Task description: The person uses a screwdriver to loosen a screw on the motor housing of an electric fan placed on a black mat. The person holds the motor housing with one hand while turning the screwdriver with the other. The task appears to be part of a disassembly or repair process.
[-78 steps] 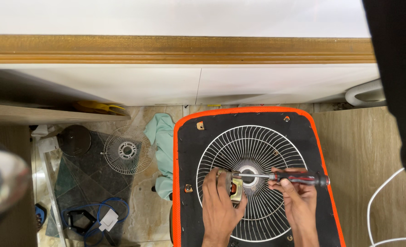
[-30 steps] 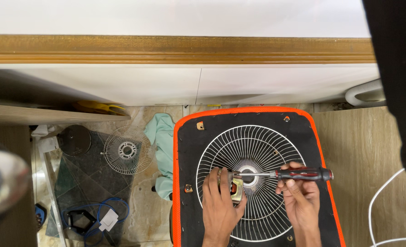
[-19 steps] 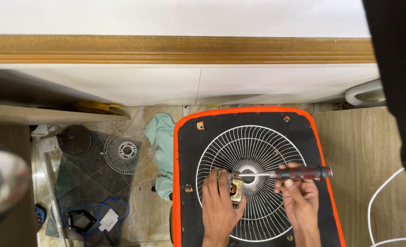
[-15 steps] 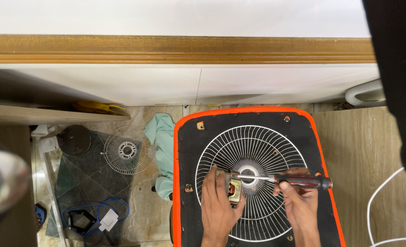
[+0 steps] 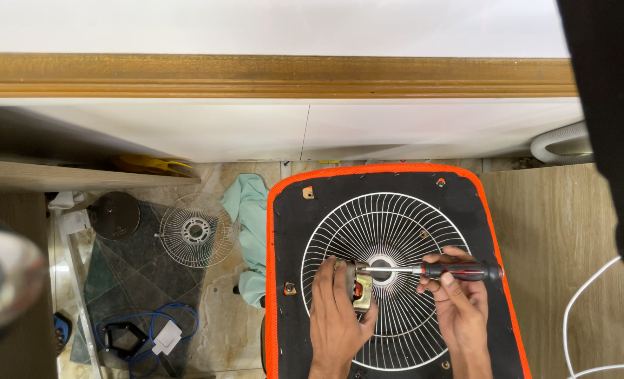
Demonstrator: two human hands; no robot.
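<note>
So, a small fan motor is gripped in the left hand, fingers curled around it, right over the hub of a white wire fan grille. The grille is laid flat on a black mat with an orange border. A screwdriver with a black and red handle is held closed in the right hand, shaft lying level, tip touching the motor. A second, smaller grille is parked on the floor to the left, beside a mint green cloth.
</note>
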